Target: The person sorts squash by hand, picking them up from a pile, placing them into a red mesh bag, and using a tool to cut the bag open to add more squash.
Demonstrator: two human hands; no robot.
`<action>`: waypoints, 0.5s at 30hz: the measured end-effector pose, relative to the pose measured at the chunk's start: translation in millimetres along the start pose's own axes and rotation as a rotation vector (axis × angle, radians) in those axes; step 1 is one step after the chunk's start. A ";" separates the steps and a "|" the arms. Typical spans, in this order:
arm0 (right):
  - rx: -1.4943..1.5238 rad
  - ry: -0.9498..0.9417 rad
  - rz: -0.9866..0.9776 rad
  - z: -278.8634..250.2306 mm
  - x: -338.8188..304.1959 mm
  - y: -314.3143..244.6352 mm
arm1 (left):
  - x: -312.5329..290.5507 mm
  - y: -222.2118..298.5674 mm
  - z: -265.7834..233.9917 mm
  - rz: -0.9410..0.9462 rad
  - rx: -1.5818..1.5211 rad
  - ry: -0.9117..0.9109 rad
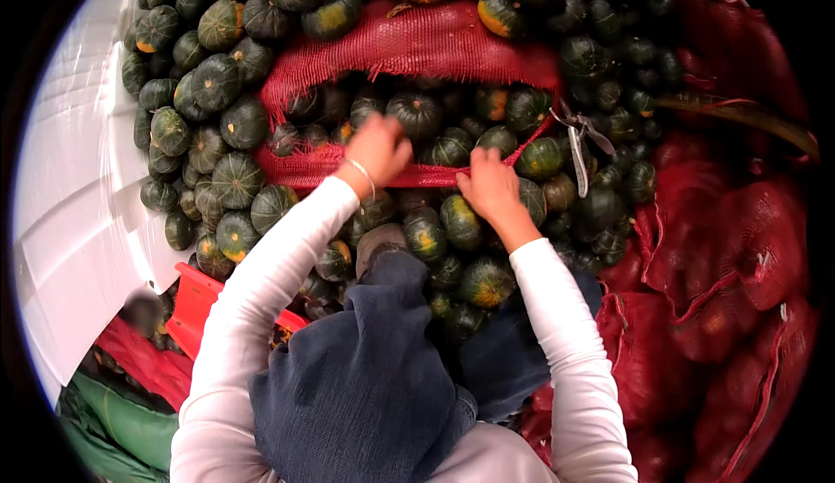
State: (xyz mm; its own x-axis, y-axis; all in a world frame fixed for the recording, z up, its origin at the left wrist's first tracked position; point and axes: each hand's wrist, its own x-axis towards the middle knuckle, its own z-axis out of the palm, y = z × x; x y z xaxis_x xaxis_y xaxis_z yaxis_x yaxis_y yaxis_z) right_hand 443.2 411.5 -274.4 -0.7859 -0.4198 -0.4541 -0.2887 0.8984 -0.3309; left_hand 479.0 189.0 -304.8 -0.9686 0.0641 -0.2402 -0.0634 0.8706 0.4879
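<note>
A red mesh sack lies with its mouth spread wide over a heap of small dark green pumpkins. Several pumpkins show inside the opening, some with orange patches. My right hand is closed on the near rim of the sack, right of the middle. Over the same rim, further left, is my left hand, a pale band at its wrist. Motion blurs its fingers, which look curled, and whether they hold the mesh is unclear. Grey and white ties hang by the sack's right corner.
Loose pumpkins lie on all sides, around my shoe too. Filled red mesh sacks are stacked at the right. A white panel bounds the left. Lower left are a red plastic container and a green bag.
</note>
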 end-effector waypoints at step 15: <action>-0.022 0.320 -0.126 32.6 71.4 -74.5 | -17.5 -49.0 -12.7 -0.410 -1.400 0.004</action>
State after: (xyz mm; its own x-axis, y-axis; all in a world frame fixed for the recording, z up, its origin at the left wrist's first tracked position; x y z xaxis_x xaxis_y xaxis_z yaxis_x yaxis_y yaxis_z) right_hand 426.5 310.3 -309.2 -0.8739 -0.4693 -0.1266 -0.4039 0.8460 -0.3480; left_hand 496.0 139.1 -313.8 -0.8257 -0.0704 -0.5598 -0.5050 -0.3502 0.7889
